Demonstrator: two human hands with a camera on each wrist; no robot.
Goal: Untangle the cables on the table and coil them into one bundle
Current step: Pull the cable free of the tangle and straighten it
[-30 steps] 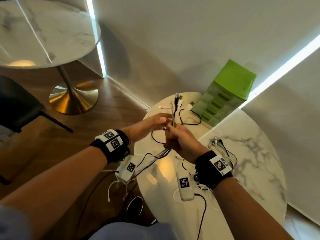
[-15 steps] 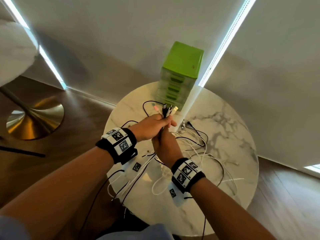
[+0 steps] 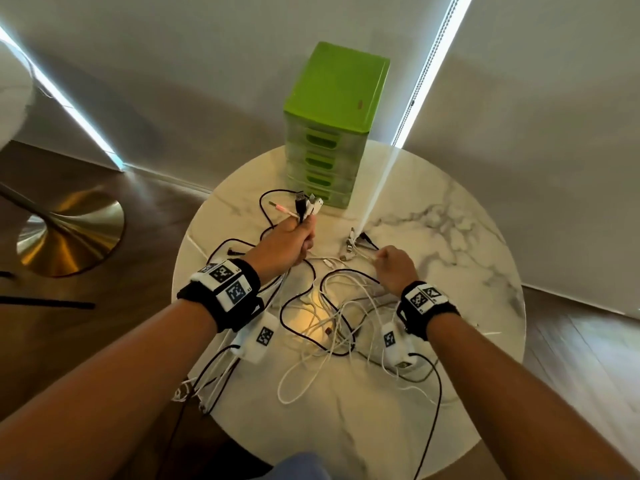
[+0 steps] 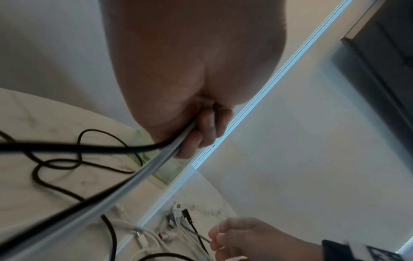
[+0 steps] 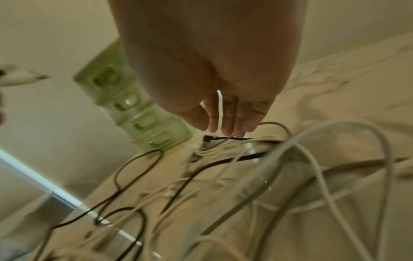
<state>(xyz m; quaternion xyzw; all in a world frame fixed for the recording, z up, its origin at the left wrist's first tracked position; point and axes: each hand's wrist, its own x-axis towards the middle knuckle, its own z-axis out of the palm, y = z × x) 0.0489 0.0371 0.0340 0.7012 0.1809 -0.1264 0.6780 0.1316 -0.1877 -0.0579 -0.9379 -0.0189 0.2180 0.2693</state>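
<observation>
- Far left there's a second table with a gold base on the wood floor. It's just background.
- The left hand has its grip closed tight round a bunch of cable ends. The plugs (a black USB, white ones, a pinkish jack) fan out above the fist, and the cords trail down out of the bottom of the fist toward the bench.
- What changed: half a second ago both hands were stacked together on that one bunch. Now the right hand has let go of it and moved off to the side. So the left hand looks like the holder for the gathered ends, and the right one is free to fetch more.
- The green drawer unit stands at the back of the bench, just behind the held plugs. It hasn't moved between frames, only the camera has swung round.
- The loose pile of white and black cables is still sprawled across the middle of the bench, so no coiling has happened yet.
- The right hand is low over the bench, grip pinched on a thin pale cord next to a second cluster of plugs. Probably those ends go into the bunch next.
</observation>
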